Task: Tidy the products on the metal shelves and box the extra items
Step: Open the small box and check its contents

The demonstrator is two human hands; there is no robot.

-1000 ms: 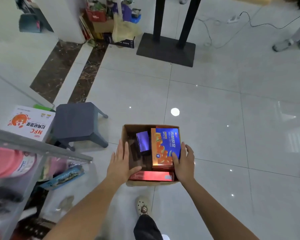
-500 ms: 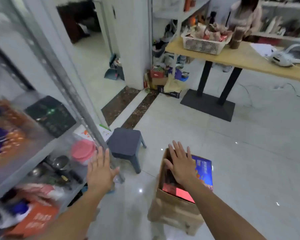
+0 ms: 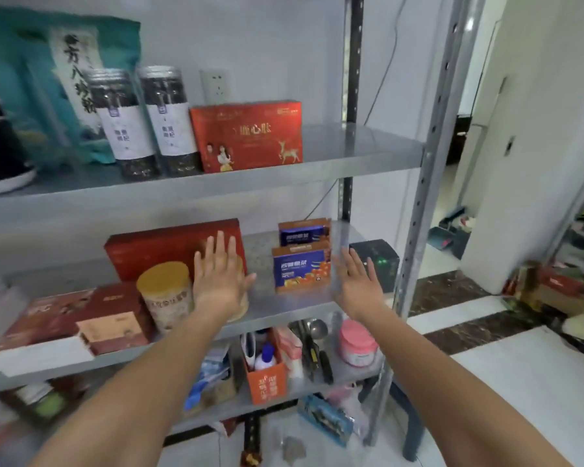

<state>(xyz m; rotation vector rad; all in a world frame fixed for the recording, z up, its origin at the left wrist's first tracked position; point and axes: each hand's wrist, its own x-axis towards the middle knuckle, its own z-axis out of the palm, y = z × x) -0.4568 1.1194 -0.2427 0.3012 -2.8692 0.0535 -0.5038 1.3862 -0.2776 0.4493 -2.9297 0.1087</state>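
I face the metal shelves [image 3: 351,153]. My left hand [image 3: 221,278] is open, fingers spread, raised in front of the middle shelf by a large red box [image 3: 169,251] and a gold-lidded canister [image 3: 167,294]. My right hand [image 3: 358,281] is open too, just right of two blue-and-orange boxes [image 3: 300,267] that stand one behind the other. Both hands hold nothing. On the top shelf stand a red gift box [image 3: 246,136], two dark jars [image 3: 149,123] and a teal bag [image 3: 48,79]. The cardboard box is out of view.
A black box with a green light [image 3: 378,261] sits at the middle shelf's right end. Flat red boxes [image 3: 81,315] lie at its left. The lower shelf holds an orange holder [image 3: 267,379], a pink-lidded jar [image 3: 356,342] and utensils. The shelf post [image 3: 422,197] stands right; tiled floor beyond.
My view swung up from the cardboard box on the floor to the shelves. Both hands left the box and now reach toward the middle shelf, still holding nothing.
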